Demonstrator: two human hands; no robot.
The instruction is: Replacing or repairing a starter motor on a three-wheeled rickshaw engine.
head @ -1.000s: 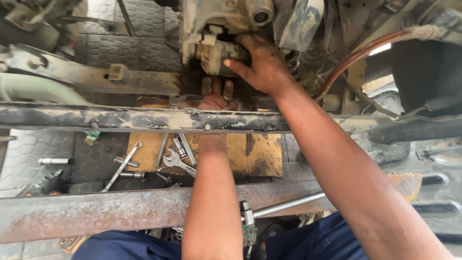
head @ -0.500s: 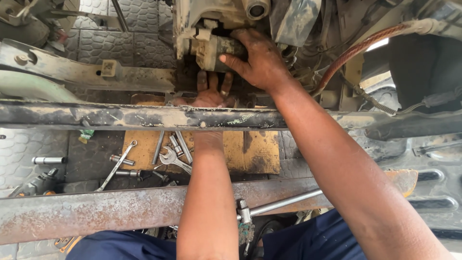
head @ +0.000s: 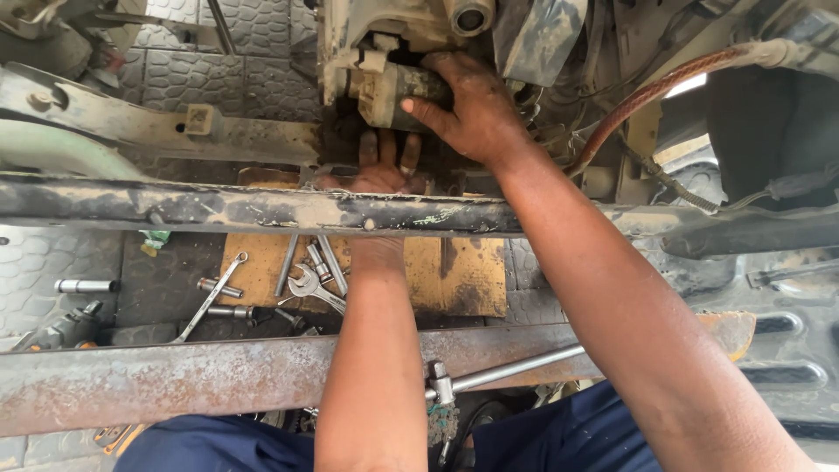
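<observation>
While the right hand [head: 468, 109] grips the grimy motor [head: 398, 92] under the engine, fingers wrapped round to steady it, the left hand [head: 380, 170] (fingers spread, holding nothing) props it from below, w/ spanners [head: 306, 284] on the board's top edge.

The upper frame rail [head: 218, 208] crosses in front of the engine part [head: 393, 87], so the left hand [head: 377, 170] passes under it and the right hand [head: 468, 109] comes over it. The rusty lower beam [head: 175, 376] blocks the way from below. Between the two bars there is open room above the wrenches [head: 306, 280]. The brown hose [head: 647, 96] closes the right side.
</observation>
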